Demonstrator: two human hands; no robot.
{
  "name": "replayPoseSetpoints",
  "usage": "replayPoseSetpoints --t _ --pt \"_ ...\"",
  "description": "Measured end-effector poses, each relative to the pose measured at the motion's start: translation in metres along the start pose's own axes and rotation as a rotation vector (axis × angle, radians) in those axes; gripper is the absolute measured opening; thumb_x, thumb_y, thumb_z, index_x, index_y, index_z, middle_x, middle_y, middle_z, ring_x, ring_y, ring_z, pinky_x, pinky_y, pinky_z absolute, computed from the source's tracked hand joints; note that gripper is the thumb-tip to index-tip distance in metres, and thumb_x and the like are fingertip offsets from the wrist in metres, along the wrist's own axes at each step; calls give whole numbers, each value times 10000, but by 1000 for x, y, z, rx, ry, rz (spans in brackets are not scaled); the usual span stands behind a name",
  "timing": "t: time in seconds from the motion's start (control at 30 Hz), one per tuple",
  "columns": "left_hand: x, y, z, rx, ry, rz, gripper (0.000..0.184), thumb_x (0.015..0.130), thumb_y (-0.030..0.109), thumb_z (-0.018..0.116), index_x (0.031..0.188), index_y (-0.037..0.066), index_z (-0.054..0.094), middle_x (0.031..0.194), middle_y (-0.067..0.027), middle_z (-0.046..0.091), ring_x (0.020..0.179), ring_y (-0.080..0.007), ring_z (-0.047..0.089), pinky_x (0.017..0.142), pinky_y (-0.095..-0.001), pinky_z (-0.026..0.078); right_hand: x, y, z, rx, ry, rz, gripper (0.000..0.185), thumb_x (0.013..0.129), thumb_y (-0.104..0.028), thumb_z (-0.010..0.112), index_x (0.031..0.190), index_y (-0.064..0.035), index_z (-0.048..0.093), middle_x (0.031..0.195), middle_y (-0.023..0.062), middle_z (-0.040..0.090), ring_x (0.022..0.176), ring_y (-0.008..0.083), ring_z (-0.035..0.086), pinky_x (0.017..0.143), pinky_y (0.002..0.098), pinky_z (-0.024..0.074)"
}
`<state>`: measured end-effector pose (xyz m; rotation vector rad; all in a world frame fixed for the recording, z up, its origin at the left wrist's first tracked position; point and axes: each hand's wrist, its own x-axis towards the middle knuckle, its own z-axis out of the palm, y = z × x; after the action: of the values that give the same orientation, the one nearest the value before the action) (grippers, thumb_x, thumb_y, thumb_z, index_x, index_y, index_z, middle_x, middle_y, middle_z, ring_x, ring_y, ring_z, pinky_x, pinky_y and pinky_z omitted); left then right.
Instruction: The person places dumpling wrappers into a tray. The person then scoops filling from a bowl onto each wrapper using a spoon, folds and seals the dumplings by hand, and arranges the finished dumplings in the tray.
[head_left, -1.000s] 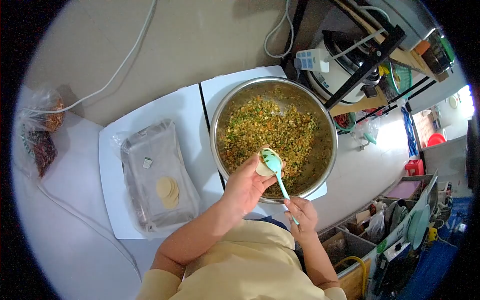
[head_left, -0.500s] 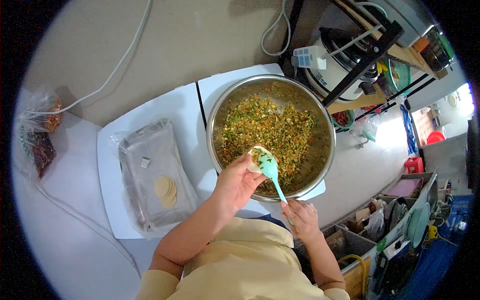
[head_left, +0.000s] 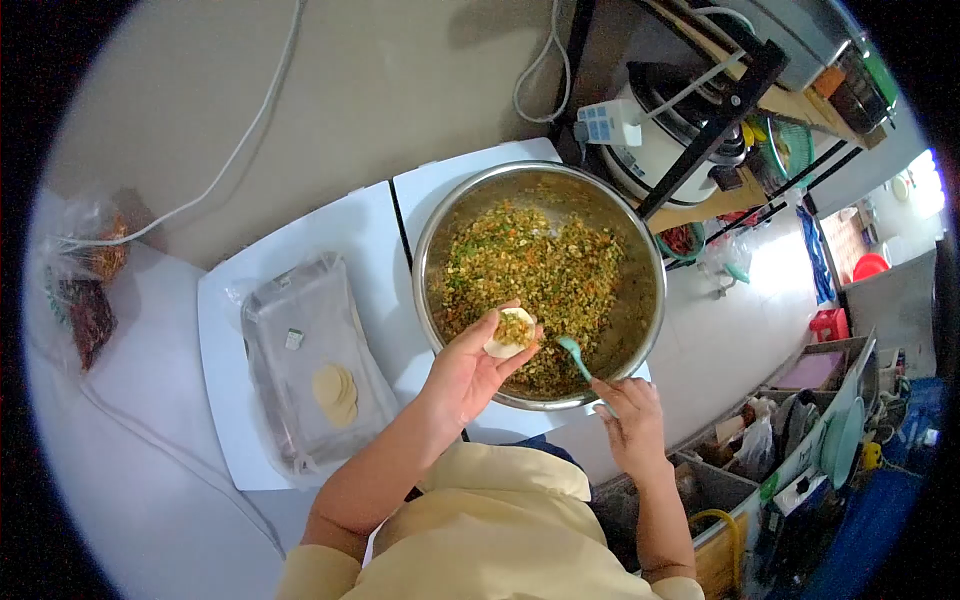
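Note:
A round dough wrapper [head_left: 497, 348] with chopped filling on it rests in my left hand [head_left: 465, 368], held by the fingers over the near edge of the big metal bowl [head_left: 428, 290]. My right hand [head_left: 632, 415] grips the handle of a mint-green spoon [head_left: 573, 350], whose head is over the filling at the bowl's near right. Chopped green, orange and yellowish filling [head_left: 530, 260] covers much of the bowl's inside. Several round wrappers [head_left: 335, 393] lie overlapped on the plastic-lined tray [head_left: 300, 440] to the left.
White table panels [head_left: 225, 350] carry the bowl and tray. Bagged food [head_left: 90, 310] lies at the far left. A white cooker [head_left: 640, 150] and a power strip [head_left: 610, 122] are by the shelf, back right. Crates [head_left: 715, 485] of goods stand at lower right.
The spoon has moved off the wrapper, to the right and down over the bowl, with my right hand. Filling now shows on the wrapper. The view has shifted slightly.

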<state>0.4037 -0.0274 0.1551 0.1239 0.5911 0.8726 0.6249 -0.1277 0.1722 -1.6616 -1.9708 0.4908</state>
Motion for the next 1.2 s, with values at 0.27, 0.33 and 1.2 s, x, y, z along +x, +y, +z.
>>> replayPoseSetpoints --t 0.27,0.33,1.2 --pt "-10 0 10 95 5 -22 375 945 223 460 1259 19 442 1217 -166 518 1146 -290 511 975 -394 436 18 -21 -5 9 -87 -144 415 741 -332 659 1064 -74 621 1033 100 553 941 288 523 796 405 396" --pt "-12 -1 12 104 6 -35 373 944 222 463 1255 17 446 1210 -162 525 1142 -289 515 970 -393 441 21 -20 0 134 -42 -138 392 749 -321 656 1059 -83 629 1038 103 553 944 292 520 799 403 392" --pt "-16 -6 14 73 -78 -140 376 945 251 449 1269 60 454 1200 -150 540 1127 -296 516 995 -540 359 52 -24 22 245 307 -31 222 705 -46 670 925 -52 638 911 109 558 825 277 535 724 362 386"
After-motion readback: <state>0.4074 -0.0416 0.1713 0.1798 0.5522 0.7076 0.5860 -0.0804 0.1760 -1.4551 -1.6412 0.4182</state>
